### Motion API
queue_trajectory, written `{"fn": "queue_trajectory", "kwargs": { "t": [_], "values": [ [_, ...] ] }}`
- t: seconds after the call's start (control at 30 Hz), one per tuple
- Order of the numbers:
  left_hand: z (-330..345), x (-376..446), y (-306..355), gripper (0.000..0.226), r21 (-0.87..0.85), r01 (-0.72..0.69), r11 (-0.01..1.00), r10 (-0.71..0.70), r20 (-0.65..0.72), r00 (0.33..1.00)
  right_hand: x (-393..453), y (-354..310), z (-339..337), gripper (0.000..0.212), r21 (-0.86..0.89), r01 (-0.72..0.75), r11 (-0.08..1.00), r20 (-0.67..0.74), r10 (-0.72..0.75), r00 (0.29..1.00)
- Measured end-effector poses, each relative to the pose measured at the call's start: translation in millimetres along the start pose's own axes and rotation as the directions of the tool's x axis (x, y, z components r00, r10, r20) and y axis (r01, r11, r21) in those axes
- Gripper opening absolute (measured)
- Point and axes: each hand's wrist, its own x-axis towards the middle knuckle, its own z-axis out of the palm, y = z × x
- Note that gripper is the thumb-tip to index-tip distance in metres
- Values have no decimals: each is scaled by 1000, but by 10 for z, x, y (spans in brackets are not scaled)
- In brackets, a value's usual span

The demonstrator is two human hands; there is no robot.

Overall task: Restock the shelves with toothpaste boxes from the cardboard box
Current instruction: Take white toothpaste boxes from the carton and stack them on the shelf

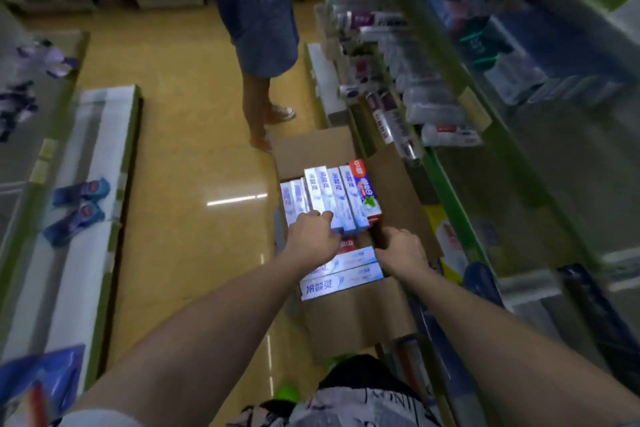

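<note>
An open cardboard box (349, 312) stands on the floor against the right-hand shelves. Several white-and-blue toothpaste boxes (329, 196) lie in a row inside it, with a red-topped one (363, 187) at the right end. More white-and-blue boxes (341, 279) lie crosswise at the near end. My left hand (311, 236) grips the near ends of the row of boxes. My right hand (403, 250) reaches into the box at its right side with curled fingers; what it holds is hidden.
A person in a denim skirt (259, 45) stands in the aisle just beyond the box. Stocked shelves (450, 114) run along the right. A low white shelf (90, 184) with blue packets (78, 208) runs along the left. Yellow floor lies between.
</note>
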Motion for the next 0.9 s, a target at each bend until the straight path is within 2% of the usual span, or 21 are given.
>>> {"fn": "queue_trajectory", "kwargs": {
  "t": [0.13, 0.23, 0.37, 0.5, 0.67, 0.8, 0.9],
  "values": [
    [383, 144, -82, 48, -27, 79, 996, -75, 128, 989, 344, 180, 308, 47, 55, -103, 993, 169, 93, 981],
    [652, 273, -108, 47, -62, 127, 990, -110, 221, 969, 525, 294, 523, 41, 91, -195, 976, 256, 167, 952],
    [958, 484, -127, 50, -66, 179, 982, -152, 292, 944, 695, 432, 796, 40, 127, -293, 948, 320, 241, 916],
    [1203, 659, -218, 59, -71, 262, 962, -223, 341, 913, 835, 520, 980, 51, 146, -344, 928, 333, 281, 900],
    [1403, 767, -360, 85, 34, 262, 964, -246, 473, 846, 991, 528, 1106, 65, 171, -327, 929, 335, 258, 906],
    [1544, 726, -479, 87, 151, 215, 965, -263, 532, 805, 1148, 501, 1167, 78, 227, -440, 869, 420, 320, 849],
    [1595, 685, -511, 84, 201, 176, 964, -256, 508, 822, 1207, 503, 1210, 84, 212, -479, 852, 464, 343, 817]
  ]
}}
